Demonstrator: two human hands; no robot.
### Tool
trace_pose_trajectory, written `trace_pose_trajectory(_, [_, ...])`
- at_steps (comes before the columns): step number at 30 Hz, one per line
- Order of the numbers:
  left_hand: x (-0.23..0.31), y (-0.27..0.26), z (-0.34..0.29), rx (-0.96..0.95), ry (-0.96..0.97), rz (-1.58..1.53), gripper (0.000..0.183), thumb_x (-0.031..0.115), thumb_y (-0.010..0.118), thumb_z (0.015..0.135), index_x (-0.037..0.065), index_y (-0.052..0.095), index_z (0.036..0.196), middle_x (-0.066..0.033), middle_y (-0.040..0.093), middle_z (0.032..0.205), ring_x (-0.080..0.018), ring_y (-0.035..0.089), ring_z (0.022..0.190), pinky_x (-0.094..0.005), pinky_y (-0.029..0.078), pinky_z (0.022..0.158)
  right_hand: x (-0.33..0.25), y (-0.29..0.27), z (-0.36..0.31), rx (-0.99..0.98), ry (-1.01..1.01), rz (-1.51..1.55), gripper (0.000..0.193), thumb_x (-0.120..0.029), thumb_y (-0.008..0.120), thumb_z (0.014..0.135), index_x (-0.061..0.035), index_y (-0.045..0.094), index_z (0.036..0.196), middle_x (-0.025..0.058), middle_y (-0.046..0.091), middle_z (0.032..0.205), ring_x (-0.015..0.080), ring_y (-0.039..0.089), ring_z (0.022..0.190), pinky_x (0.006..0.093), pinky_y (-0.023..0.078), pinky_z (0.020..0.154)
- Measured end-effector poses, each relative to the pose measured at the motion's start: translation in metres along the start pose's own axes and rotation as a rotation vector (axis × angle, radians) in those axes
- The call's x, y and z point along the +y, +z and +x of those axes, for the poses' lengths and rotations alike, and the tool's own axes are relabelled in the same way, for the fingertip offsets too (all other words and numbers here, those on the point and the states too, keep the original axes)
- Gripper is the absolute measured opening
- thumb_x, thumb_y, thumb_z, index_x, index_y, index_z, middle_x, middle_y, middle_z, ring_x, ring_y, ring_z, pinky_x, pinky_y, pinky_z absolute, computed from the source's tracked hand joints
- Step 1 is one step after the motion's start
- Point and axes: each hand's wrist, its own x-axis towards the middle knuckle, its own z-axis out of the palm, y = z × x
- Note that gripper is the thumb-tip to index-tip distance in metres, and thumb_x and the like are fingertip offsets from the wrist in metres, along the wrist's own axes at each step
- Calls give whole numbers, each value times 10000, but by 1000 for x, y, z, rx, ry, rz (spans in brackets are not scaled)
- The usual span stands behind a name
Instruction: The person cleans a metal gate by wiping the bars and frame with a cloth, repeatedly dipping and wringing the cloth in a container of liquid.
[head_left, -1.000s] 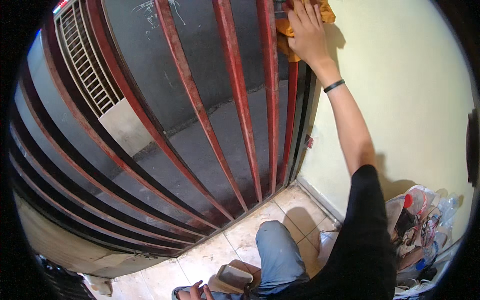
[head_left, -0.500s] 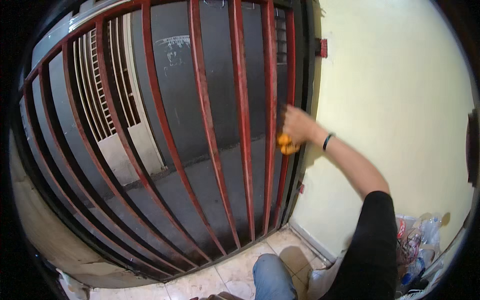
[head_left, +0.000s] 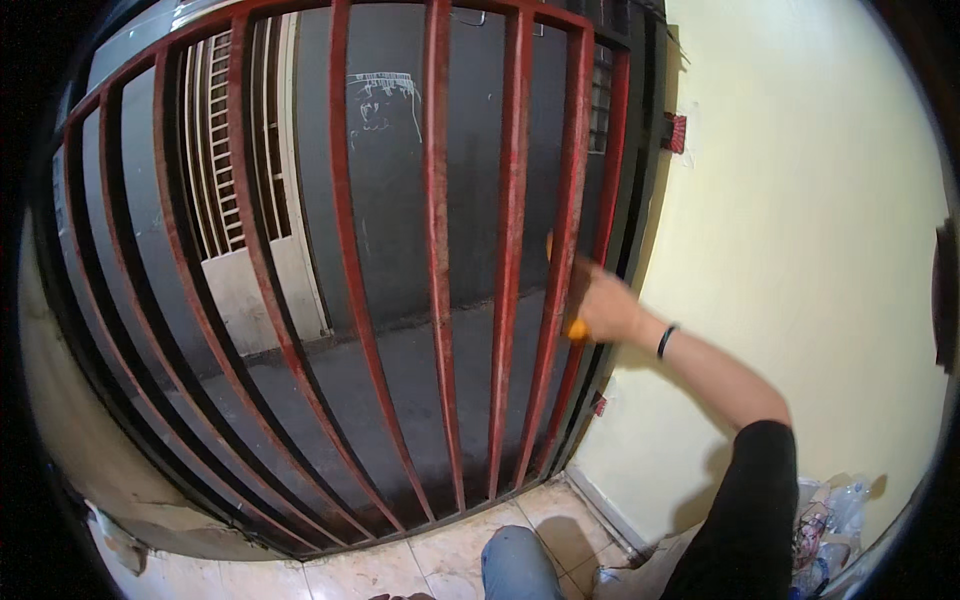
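My right hand (head_left: 608,305) is closed at the right end of a red barred metal gate (head_left: 437,230), beside its last upright bar. In its grip is a yellow-orange object (head_left: 577,330), showing below the fingers. Another orange bit appears past the bar, left of the fist. Blur and the bar hide what kind of thing it is. A black band (head_left: 667,341) circles the wrist, and a black sleeve (head_left: 740,510) covers the upper arm. My left hand is out of the picture.
Beyond the bars stand a dark grey wall (head_left: 400,200) with chalk marks and a white grilled door (head_left: 265,290). A pale yellow wall (head_left: 800,200) rises on the right, with a red metal piece (head_left: 675,133) on it. Clear plastic bottles (head_left: 845,515) are heaped low at right.
The view has shifted, so the gate sits further right. My right hand has moved down along the end bar, and less of the orange object shows beneath the fist.
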Motion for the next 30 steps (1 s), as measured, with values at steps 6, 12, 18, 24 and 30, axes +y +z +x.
trace_pose_trajectory(6, [-18, -21, 12, -29, 52, 166, 527, 255, 714, 919, 59, 558, 1383, -216, 683, 1210, -349, 674, 1095, -435, 529, 951, 93, -17, 40, -482, 145, -315, 280, -274, 614, 755, -66, 784, 834, 153, 723, 1117, 314, 452, 1390, 608, 77, 1252])
trace_pose_trajectory(12, [7, -29, 14, 35, 32, 67, 298, 206, 617, 1014, 43, 588, 1262, -143, 691, 977, -181, 647, 880, -301, 530, 725, 183, -43, 82, -37, 279, -353, 370, -186, 679, 738, -12, 679, 1064, 134, 591, 1337, 275, 288, 1512, 627, 107, 1233])
trace_pose_trajectory(18, [18, -47, 10, 130, 46, 28, 306, 200, 622, 1010, 32, 597, 1265, -120, 663, 944, -181, 612, 831, -307, 525, 721, 47, -18, 15, -164, 267, -42, 350, -108, 635, 673, 12, 707, 995, 200, 649, 1212, 349, 418, 1417, 600, 185, 1226])
trace_pose_trajectory(24, [24, -97, 7, 169, 102, 0, 299, 192, 626, 1012, 33, 620, 1266, -166, 671, 1081, -253, 644, 957, -344, 520, 845, -142, -32, -106, -500, -18, 258, 270, -164, 535, 912, 0, 718, 1022, 127, 693, 1074, 253, 511, 1302, 476, 207, 1270])
trace_pose_trajectory(30, [24, -121, 35, 85, 76, -141, 350, 124, 655, 963, 0, 582, 1282, -165, 647, 1244, -236, 647, 1125, -351, 505, 956, -251, -61, -155, -706, 1371, 688, 353, -124, 574, 871, -54, 690, 1197, 233, 715, 1100, 368, 699, 1042, 463, 510, 993])
